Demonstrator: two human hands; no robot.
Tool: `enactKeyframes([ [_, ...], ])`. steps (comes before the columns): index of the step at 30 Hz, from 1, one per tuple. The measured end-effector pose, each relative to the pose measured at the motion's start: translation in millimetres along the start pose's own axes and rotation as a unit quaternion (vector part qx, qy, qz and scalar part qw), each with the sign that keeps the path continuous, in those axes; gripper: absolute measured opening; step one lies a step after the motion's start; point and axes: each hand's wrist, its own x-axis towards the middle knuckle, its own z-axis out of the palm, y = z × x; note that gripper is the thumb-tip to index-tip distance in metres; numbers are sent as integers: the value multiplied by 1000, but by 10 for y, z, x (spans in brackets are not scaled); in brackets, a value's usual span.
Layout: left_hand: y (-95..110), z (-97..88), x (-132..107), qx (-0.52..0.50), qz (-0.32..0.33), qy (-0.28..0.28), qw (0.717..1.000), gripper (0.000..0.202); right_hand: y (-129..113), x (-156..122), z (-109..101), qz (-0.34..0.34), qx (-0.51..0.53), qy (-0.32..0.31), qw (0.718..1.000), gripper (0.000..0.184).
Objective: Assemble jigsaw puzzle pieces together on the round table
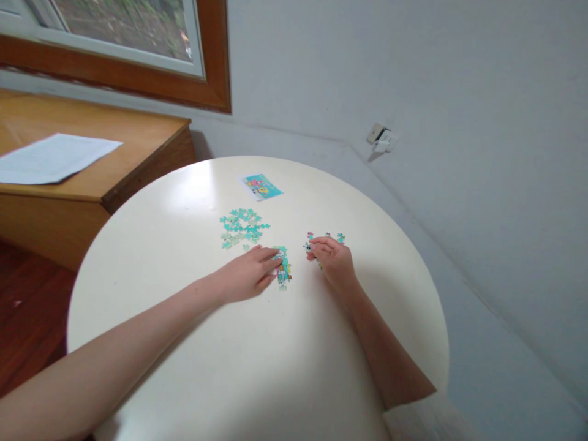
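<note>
On the round white table (pixel 193 361), a joined section of jigsaw puzzle (pixel 283 269) in teal with coloured figures lies near the middle. My left hand (pixel 250 272) rests on its left side, fingers stretched out over it. To the right, my right hand (pixel 334 260) pinches a small puzzle piece (pixel 307 247) between thumb and fingers. Several loose pieces (pixel 340 237) lie just behind that hand, partly covered by it. A pile of loose teal and pale puzzle pieces (pixel 243 226) is spread behind my left hand.
A picture card (pixel 261 187) with colourful figures lies at the table's far side. To the left stands a wooden desk (pixel 151 131) with white paper (pixel 57 158) on it, beneath a wood-framed window (pixel 215 61). A wall socket with a plug (pixel 384 141) is on the wall behind.
</note>
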Motion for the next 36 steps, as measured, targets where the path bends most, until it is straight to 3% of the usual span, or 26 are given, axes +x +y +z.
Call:
enactKeyframes([
  [4,-7,28,0,3,13,22,1000,33,1,-12,13,-9,-9,-5,1000,36],
  [13,-5,-8,-7,12,10,0,1000,35,42,-43,69,6,-45,-62,997,34],
  [24,13,-34,-1,9,-4,-31,999,36,123,-31,37,-32,-154,-70,985,15],
  [36,-1,-17,-12,21,6,-23,999,37,175,-19,10,-57,-210,-71,973,15],
])
